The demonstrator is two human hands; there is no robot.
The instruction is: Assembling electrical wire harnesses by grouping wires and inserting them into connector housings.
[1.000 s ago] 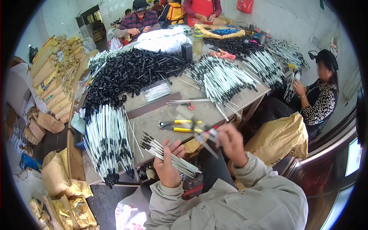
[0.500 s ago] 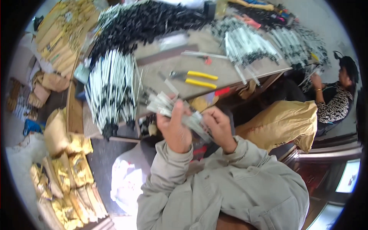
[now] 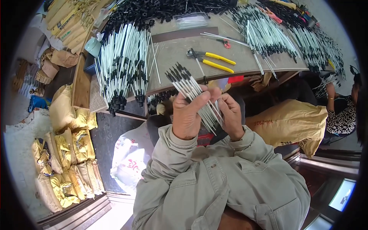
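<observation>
My left hand is closed around a fanned bundle of thin white rods with black tips, held in front of my chest. The tips point up and to the left, over the table's near edge. Close against the bundle's right side, my right hand has its thumb and fingers pinched together. A rod seems to be between them, but its end is hidden. Beyond the bundle, cutting pliers with yellow handles lie on the table, with a single rod beside their jaws.
Heaps of black-tipped rods lie on the table at left and right. Black parts are piled at the back. Yellow sacks stand low on the left. On the right, a large sack lies near another person.
The view has shifted, and the table sits higher in it. The bundle, blurred before, is now steadier with its black tips plainly visible. My right hand has come closer to my left.
</observation>
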